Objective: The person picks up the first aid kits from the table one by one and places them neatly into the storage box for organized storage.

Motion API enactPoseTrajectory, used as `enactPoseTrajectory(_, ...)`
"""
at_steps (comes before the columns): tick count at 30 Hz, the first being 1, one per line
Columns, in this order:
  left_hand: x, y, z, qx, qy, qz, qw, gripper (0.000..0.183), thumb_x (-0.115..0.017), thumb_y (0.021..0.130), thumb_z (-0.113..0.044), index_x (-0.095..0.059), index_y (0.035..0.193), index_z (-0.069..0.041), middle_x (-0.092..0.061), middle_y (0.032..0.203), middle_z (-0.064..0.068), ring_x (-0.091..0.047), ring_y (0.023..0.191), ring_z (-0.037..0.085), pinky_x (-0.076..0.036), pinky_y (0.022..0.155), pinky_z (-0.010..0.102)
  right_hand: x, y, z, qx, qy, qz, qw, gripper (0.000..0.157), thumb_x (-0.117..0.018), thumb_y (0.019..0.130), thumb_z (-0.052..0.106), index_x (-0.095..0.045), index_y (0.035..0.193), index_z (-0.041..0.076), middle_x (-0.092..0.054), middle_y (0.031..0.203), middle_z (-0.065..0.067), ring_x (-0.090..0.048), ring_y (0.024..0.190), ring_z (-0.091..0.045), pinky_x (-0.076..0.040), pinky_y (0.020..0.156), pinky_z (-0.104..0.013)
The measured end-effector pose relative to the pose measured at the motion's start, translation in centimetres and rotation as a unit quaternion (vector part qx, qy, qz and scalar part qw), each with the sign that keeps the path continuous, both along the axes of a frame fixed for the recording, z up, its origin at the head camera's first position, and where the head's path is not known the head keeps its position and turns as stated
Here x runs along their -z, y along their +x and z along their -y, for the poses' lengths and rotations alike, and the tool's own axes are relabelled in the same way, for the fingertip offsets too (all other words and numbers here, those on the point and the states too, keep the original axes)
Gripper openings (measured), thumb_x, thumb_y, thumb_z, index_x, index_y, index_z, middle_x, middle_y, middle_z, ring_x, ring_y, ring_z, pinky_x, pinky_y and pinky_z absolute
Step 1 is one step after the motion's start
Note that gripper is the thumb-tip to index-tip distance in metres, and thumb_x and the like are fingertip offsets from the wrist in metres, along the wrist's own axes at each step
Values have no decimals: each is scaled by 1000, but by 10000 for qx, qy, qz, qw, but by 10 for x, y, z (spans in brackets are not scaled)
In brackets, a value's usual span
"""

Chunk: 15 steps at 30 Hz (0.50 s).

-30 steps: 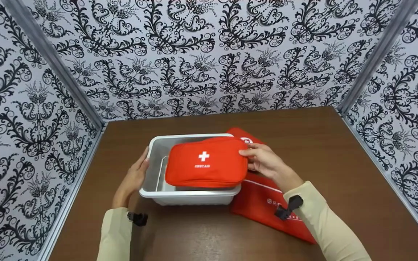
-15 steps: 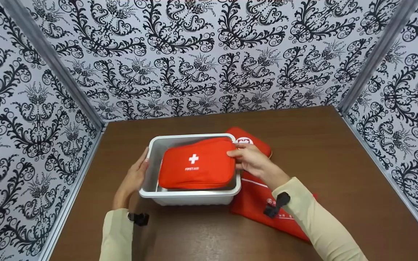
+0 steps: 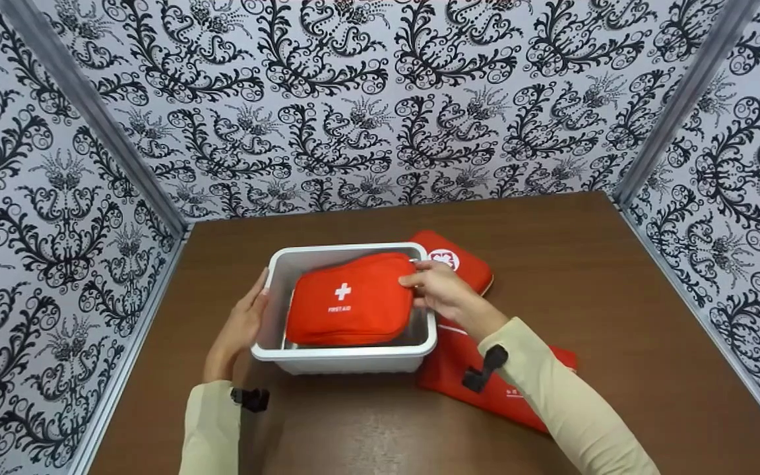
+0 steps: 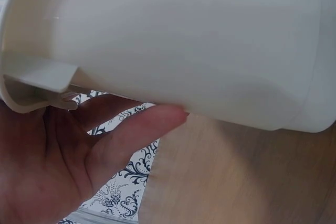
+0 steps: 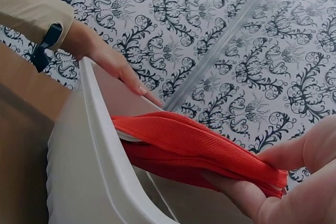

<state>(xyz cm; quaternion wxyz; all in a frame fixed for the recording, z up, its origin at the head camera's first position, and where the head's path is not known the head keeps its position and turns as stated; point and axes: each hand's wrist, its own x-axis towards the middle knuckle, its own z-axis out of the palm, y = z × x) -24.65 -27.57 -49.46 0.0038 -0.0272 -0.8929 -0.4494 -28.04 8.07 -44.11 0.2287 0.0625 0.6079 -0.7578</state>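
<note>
A red first aid pouch (image 3: pixel 370 310) with a white cross lies tilted inside a white plastic bin (image 3: pixel 347 363), its right end raised. My right hand (image 3: pixel 444 290) pinches that end between thumb and fingers. In the right wrist view, the thumb is on one face of the pouch (image 5: pixel 194 145) and the fingers are beneath it. My left hand (image 3: pixel 243 323) rests against the bin's left outer side. The left wrist view has the left thumb (image 4: pixel 142 129) lying straight along the bin wall (image 4: pixel 173 40); its other fingers are partly hidden.
Right of the bin, a red case (image 3: pixel 475 267) with a round white emblem lies on the brown table (image 3: pixel 367 422). A flat red bag (image 3: pixel 449 369) lies in front of it, partly under the right forearm. Patterned walls (image 3: pixel 367 119) enclose the table's back and sides.
The right hand has moved left and slightly down with the pouch, which now sits deeper in the bin. More of the red case shows. The left hand and bin have hardly moved.
</note>
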Motion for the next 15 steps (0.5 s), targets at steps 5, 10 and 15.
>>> enactPoseTrajectory(5,-1,0,-1,11,5,68,10000,52,-32,111,-29,-22,161,-18,-28,163,18,-29,150,41,-19,124,58,4,-1,9,-82,38,37,10000,71,-57,92,-5,-19,152,-7,-58,110,-13,-65,84,-17,-59,71,-31)
enactPoseTrajectory(10,-2,0,-1,54,20,216,9997,53,-31,111,-32,-21,161,-22,-27,164,17,-28,150,41,-19,124,59,7,0,17,-147,137,-20,9998,71,-57,92,-6,-19,151,-8,-58,109,-14,-65,82,-17,-60,68,-31)
enactPoseTrajectory(15,-2,0,2,40,-2,243,9997,53,-30,111,-35,-20,161,-23,-27,164,18,-28,150,43,-20,123,60,8,0,23,-122,180,-64,9997,69,-57,91,-6,-21,149,-8,-57,104,-13,-63,78,-16,-58,62,-29)
